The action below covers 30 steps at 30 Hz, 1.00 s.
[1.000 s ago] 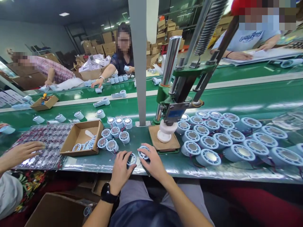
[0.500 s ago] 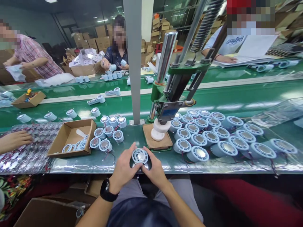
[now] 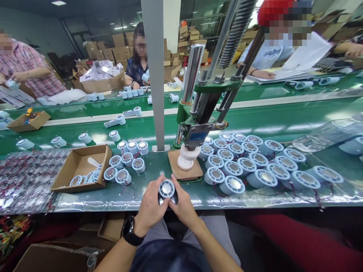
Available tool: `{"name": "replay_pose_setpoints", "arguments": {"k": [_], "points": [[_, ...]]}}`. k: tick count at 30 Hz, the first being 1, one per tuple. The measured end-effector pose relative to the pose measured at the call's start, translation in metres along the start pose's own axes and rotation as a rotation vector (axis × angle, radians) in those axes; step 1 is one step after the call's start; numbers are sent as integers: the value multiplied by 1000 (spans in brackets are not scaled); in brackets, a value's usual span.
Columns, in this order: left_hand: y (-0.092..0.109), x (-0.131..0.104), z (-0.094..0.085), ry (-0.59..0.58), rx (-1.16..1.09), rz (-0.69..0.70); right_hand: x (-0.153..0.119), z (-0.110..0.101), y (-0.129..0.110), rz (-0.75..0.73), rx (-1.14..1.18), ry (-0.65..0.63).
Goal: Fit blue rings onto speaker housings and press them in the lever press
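Note:
Between my two hands, near the table's front edge, is a light-blue round motor housing (image 3: 166, 188) with a ringed top and a silver disc in its centre. My left hand (image 3: 151, 202) wraps its left side, and my right hand (image 3: 181, 204) wraps its right side, thumbs close together at the front. Just behind them stands a green hand press (image 3: 198, 132) with a white round die (image 3: 185, 162) on a brown base plate (image 3: 172, 166). The underside of the held housing is hidden.
Left of my hands, several blue housings (image 3: 123, 176) stand by a cardboard box (image 3: 82, 187) of blue rings. Many more housings (image 3: 232, 185) fill the right side. A grey post (image 3: 157, 94) rises behind. People work across the green conveyor (image 3: 269, 111).
The ring on the held housing now sits evenly around the silver disc, where it looked offset before. A neighbour's hand at the far left has left the view.

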<state>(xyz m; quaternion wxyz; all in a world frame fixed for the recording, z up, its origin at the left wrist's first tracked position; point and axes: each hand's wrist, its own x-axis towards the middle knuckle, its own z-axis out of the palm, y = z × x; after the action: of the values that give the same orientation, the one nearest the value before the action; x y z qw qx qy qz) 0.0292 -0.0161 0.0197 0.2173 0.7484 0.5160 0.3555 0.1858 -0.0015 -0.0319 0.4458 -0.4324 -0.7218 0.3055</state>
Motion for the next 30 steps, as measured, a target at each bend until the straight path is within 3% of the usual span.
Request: {"name": "replay_pose_setpoints", "arguments": {"k": [6, 9, 11, 13, 17, 19, 20, 22, 24, 27, 30], "points": [[5, 6, -6, -61, -59, -129, 0, 4, 4, -27, -63, -55], [0, 4, 1, -59, -66, -119, 3, -13, -2, -73, -183, -190], [-7, -2, 10, -56, -72, -97, 16, -47, -24, -162, -292, -252], [-12, -6, 19, -50, -88, -101, 44, -98, -63, -311, -419, -165], [-10, 8, 20, -16, -143, -210, 139, -211, -165, -594, -723, 360], [-1, 30, 12, 5, -175, -238, 193, -248, -201, -522, -757, 539], [5, 43, 8, 21, -195, -230, 218, -258, -211, -456, -722, 559], [16, 71, 3, 60, -246, -193, 257, -263, -216, -319, -613, 547], [24, 97, 3, 66, -304, -162, 279, -255, -209, -261, -507, 554], [26, 127, 15, 17, -370, -120, 282, -241, -196, -304, -410, 644], [22, 143, 32, -50, -450, -76, 276, -238, -194, -303, -400, 654]]}}
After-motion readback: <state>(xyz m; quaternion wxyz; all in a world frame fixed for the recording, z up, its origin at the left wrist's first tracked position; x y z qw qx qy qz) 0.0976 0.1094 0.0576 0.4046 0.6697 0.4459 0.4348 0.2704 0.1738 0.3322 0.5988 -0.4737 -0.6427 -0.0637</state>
